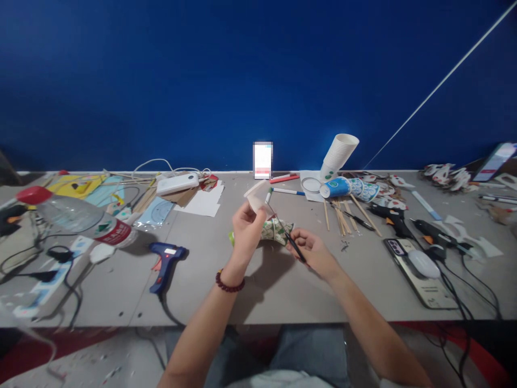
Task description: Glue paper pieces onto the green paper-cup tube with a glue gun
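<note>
My left hand point(249, 226) is closed on a white paper cup point(258, 195), held tilted above the table. In my right hand point(311, 249) is a thin tool with a black handle point(296, 248); its slim metal end points up and left towards the cup. Whether it is a knife or scissors is hard to tell. Below and between my hands lies a green-and-white patterned cup piece point(278, 230), partly hidden by my fingers.
A blue glue gun point(165, 264) and a plastic bottle point(81, 218) lie to the left. Stacked white cups point(339, 153), blue patterned cups point(351, 188) and wooden sticks point(343, 218) are at the back right. A phone point(422, 277) and black glue guns point(432, 234) lie further right.
</note>
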Demonstrator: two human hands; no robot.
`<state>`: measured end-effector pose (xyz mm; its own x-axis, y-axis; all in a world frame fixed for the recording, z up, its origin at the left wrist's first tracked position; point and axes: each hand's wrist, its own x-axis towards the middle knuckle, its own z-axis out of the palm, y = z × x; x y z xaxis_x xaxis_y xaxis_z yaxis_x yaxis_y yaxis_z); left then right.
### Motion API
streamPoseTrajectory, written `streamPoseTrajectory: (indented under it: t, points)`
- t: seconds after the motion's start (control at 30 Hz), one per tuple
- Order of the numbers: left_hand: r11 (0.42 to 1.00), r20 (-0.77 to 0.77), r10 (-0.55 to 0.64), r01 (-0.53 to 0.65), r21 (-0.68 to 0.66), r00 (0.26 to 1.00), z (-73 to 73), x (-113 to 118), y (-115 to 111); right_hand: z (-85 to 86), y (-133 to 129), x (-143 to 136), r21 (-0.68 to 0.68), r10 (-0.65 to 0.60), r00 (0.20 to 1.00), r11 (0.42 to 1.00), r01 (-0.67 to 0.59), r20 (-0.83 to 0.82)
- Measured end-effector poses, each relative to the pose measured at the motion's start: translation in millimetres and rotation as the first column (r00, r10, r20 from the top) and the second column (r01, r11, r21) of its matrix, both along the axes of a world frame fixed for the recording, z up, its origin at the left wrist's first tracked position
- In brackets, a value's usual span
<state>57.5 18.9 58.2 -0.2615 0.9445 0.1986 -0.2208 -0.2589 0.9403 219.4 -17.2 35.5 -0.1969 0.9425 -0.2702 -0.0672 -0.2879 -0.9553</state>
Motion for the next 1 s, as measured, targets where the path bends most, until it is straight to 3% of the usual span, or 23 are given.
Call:
streamPoseTrajectory:
  t: [0.2, 0.63, 1.0]
  points:
    - [1.0, -0.021, -0.017, 0.017, 0.007, 1.0, 5.9, 0.4, -3.5, -1.3, -0.9, 0.2, 0.008, -0.014, 1.0, 1.0, 0.014, -0.008]
    - [0.999, 0.07, -0.033, 0.035, -0.025, 0.997, 0.9, 2.3, -1.4, -8.1, 2.1, 3.0, 0.044, 0.009, 1.0, 0.999, -0.008, -0.021]
    - [0.997, 0.111, -0.031, 0.038, -0.067, 0.993, 2.5, 3.9, -1.5, -1.6, 2.4, 0.5, 0.039, -0.009, 1.0, 0.999, 0.009, -0.003]
